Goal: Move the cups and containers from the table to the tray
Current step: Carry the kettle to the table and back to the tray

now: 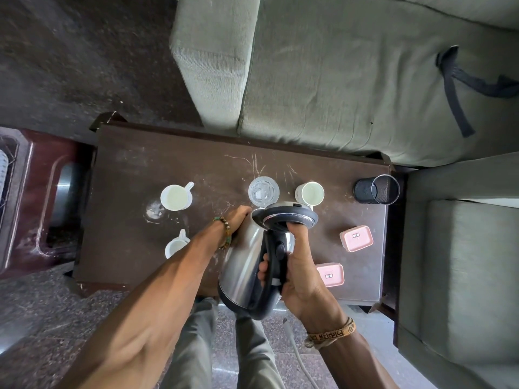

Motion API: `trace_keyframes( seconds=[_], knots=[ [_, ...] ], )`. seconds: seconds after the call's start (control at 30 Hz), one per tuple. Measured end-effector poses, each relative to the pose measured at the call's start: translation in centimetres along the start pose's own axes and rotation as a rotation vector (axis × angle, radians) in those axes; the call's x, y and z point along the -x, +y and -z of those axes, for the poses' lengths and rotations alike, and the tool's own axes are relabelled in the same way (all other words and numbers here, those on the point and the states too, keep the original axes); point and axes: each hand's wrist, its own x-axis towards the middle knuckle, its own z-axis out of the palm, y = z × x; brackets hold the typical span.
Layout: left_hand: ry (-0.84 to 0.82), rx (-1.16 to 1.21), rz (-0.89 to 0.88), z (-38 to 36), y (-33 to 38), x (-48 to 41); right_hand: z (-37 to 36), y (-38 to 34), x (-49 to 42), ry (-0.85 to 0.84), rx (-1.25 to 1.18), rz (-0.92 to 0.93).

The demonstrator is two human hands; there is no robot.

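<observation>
Over the table (168,164): steel kettle (241,262), tilted.
Right hand (300,270): clenched round its black handle (271,248).
Left hand (238,220): against its side, fingers hidden, grip unclear.

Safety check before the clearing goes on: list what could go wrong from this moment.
1. The kettle, tilted in the right hand with the left hand on its steel body, has its top right beside the glass; it may knock it or spill over the table.
2. The left forearm passes over the near mug and could knock it over.
3. If the kettle is hot, which cannot be told, the left hand may get burnt.
</observation>
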Motion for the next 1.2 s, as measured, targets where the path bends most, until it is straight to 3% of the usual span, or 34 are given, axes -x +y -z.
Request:
trace_keyframes(
  seconds=[0.77,1.2],
  knots=[
    [-0.067,-0.113,-0.038,0.0,0.7,0.6,0.3,-0.4,0.0,-0.048,-0.054,0.002],
    [-0.073,-0.055,0.022,0.1,0.7,1.0,0.3,-0.4,0.2,-0.043,-0.083,-0.018]
  ],
)
